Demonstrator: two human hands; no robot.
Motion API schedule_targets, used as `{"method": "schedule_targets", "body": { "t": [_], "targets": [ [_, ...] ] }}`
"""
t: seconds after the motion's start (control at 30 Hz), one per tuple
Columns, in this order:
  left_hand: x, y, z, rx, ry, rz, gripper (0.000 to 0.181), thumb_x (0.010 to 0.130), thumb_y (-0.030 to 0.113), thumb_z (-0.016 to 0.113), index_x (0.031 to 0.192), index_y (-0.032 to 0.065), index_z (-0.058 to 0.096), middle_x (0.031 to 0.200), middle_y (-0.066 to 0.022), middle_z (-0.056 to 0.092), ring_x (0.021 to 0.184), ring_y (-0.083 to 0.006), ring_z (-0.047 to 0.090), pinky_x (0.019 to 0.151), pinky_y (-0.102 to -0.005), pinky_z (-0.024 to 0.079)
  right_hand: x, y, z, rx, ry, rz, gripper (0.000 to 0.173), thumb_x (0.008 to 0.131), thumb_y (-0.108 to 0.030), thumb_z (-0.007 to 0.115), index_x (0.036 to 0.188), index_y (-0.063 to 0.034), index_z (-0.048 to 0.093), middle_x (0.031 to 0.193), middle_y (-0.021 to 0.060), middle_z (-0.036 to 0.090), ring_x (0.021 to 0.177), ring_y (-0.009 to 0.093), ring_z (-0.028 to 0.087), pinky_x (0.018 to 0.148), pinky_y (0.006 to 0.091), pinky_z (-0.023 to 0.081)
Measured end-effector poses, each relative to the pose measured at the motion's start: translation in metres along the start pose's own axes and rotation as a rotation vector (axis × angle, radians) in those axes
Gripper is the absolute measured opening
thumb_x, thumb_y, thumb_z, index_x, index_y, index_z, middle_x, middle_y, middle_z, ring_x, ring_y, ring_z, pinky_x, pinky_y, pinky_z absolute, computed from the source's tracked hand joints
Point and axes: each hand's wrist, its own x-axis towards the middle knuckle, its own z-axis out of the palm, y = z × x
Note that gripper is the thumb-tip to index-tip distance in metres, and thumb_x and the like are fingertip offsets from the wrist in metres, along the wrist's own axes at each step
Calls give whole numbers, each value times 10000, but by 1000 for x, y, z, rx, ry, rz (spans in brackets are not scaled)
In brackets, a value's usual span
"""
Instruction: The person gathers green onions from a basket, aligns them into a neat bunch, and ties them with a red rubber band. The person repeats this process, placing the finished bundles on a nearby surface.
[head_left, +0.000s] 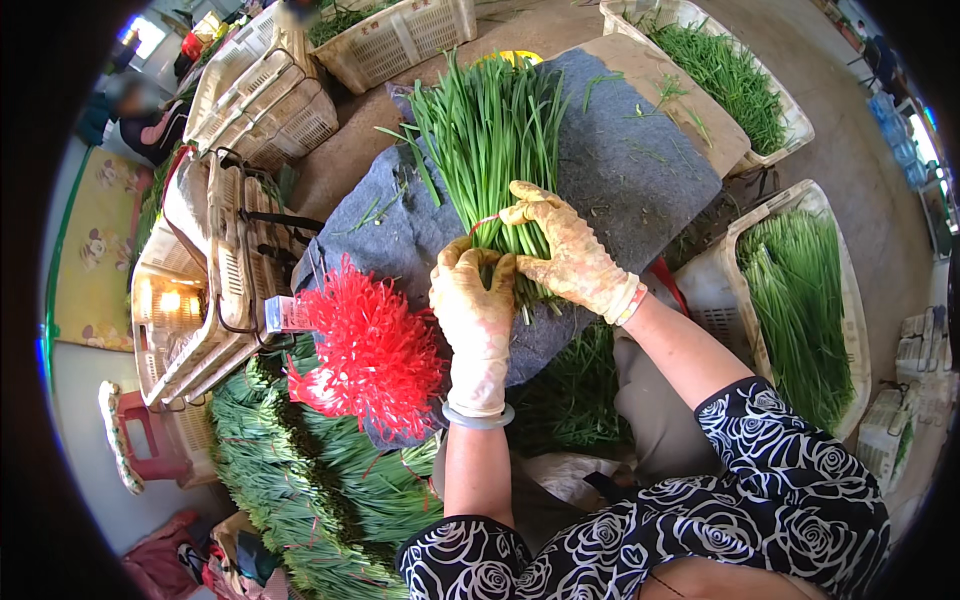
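Note:
A bundle of garlic chives (495, 142) lies on a grey cloth (637, 172), its leaves pointing away from me and its cut stems towards me. A thin red plastic strip (484, 223) crosses the stems between my hands. My left hand (472, 281), in a stained, pale glove, is closed at the left side of the stems. My right hand (574, 247), gloved likewise, grips the right side, with fingertips at the strip's right end and the thumb close to my left thumb. The stems under my fingers are partly hidden.
A heap of red plastic strips (371, 349) is left of my left wrist. Tied green bundles (330, 480) are piled at lower left. Stacked plastic crates (225, 277) stand at left. Crates of chives (799, 300) and loose greens (724, 82) are at right. Another person (154, 124) sits at far left.

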Motion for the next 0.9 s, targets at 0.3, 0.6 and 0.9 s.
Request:
{"method": "schedule_targets", "body": {
  "t": [0.3,0.6,0.9],
  "targets": [
    [1,-4,18,28,51,45,98,727,55,730,803,11,686,1057,-146,651,965,-323,611,870,-410,480,-3,5,-5,60,-27,-47,439,805,-153,698,1207,-89,533,1420,177,464,1355,346,394,1136,435,288],
    [6,-22,7,-663,-90,-232,66,784,14,670,834,-26,653,1078,-104,643,829,-142,573,763,-278,471,-4,9,-7,26,4,-86,436,829,-261,693,1194,-78,539,1391,180,488,1324,361,427,1112,446,321],
    [0,-15,-13,-801,-197,-328,211,842,-10,632,1049,-39,665,800,8,612,695,-38,513,670,-185,446,-1,3,-5,12,-9,-60,448,799,-211,712,1198,-72,561,1377,184,497,1316,360,435,1114,432,327]
  ]
}}
